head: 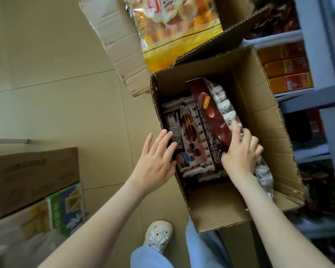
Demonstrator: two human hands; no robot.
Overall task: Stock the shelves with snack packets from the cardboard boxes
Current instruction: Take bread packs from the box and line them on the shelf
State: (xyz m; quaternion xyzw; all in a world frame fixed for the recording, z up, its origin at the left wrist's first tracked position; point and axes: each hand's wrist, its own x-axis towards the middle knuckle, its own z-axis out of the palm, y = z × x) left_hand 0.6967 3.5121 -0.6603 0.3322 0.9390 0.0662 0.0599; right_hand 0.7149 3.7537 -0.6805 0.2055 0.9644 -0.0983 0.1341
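An open cardboard box (267, 120) stands on the floor beside the shelves. A flat brown-and-white snack packet (191, 140) lies inside on others. Tilted up on edge to its right is a dark red packet (209, 105), and my right hand (240, 149) grips its near end, fingers curled over the top. My left hand (157, 159) reaches over the box's left wall with straight fingers touching the edge of the flat packet.
A second open box (122, 53) behind holds a large yellow snack bag (174, 29). Grey shelves (315, 55) on the right carry orange and red packs (286, 74). Closed cartons (33, 176) are stacked at the left. My shoe (159, 235) is on the tiled floor.
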